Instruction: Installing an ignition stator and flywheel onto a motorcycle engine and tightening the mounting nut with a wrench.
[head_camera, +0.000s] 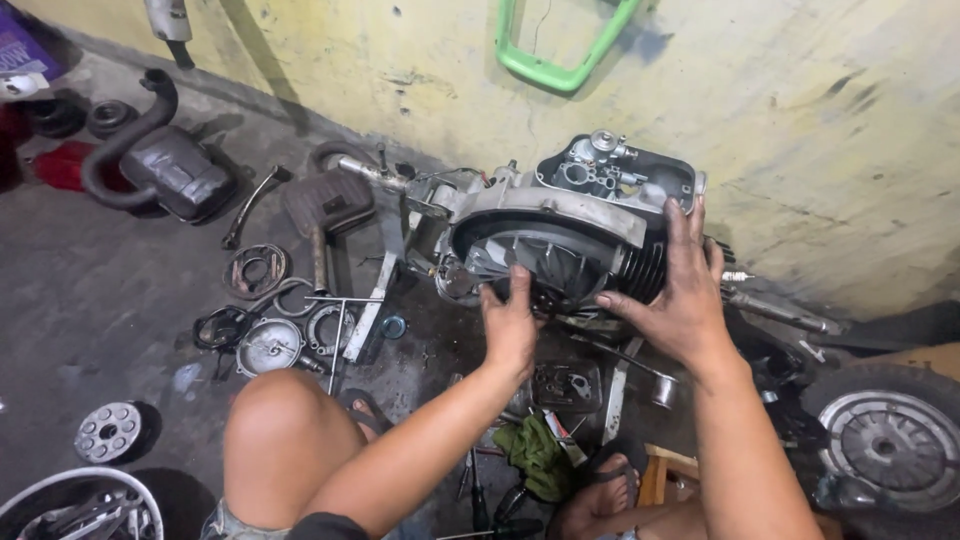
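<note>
Floor-laid engine (560, 235), axis left-right.

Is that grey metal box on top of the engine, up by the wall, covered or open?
Open. The grey metal box has no lid on it; the silver carburettor inside shows from above.
</note>
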